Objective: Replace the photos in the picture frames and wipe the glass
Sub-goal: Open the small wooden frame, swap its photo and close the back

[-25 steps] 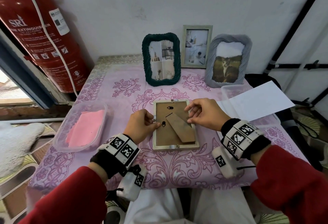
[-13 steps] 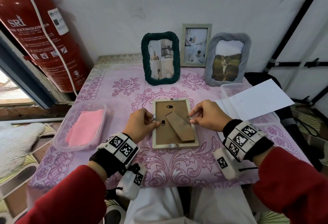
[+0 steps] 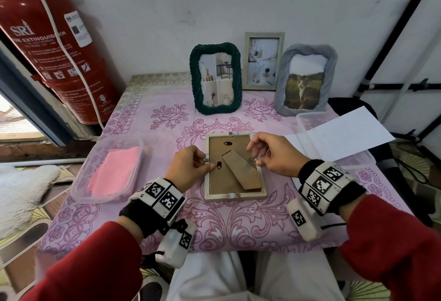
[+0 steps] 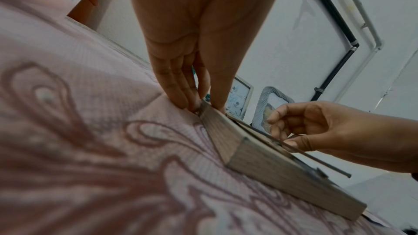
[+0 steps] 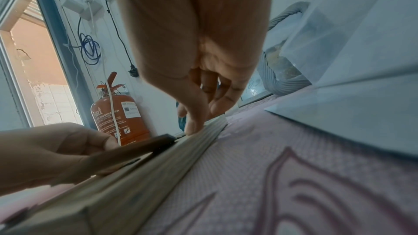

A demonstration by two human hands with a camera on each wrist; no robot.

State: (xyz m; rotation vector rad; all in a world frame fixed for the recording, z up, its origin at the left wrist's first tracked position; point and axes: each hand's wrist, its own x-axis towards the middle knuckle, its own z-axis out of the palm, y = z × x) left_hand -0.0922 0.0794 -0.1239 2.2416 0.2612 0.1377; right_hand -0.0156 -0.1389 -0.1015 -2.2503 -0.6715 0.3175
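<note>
Desk (image 3: 148, 114) under a pink cloth with purple floral print, set against a white wall

Red fire extinguisher (image 3: 47, 45) at the desk's far left corner, white hose down its front; also seen past the hands in the right wrist view (image 5: 120, 113)

Three frames upright along the wall side: dark green rope frame (image 3: 216, 78) on the left, slim pale frame (image 3: 263, 61) behind and in the middle, grey rope frame (image 3: 306, 78) with a cat photo on the right

White paper sheet (image 3: 343, 133) lying over a clear tray (image 3: 301, 119) at the desk's right edge

Clear plastic tub (image 3: 81, 181) at the left edge, pink cloth (image 3: 114, 172) folded inside it

Wooden frame (image 3: 235, 196) lies face down at desk centre, between the two hands, brown backing board (image 3: 214, 176) up, stand leg (image 3: 241, 172) angled across the board and raised a little off it in the wrist views. Small metal tabs at the rim; one at the left edge beside the left fingers, one at the near edge

Left hand (image 3: 188, 169) at the frame's left edge, fingers curled, thumb and fingertips pinching at the rim by the tab; in the left wrist view (image 4: 187, 81) the fingertips press down on the frame corner (image 4: 217, 122) where it meets the cloth

Right hand (image 3: 276, 155) at the frame's right edge, fingers loosely bent and spread, thumb tip set on the rim; right wrist view (image 5: 199, 96) shows the thumb tip touching the frame edge (image 5: 158, 163), the other fingers lifted clear. It holds nothing

Both sleeves red, tracker bands with black and white markers on both wrists
</note>
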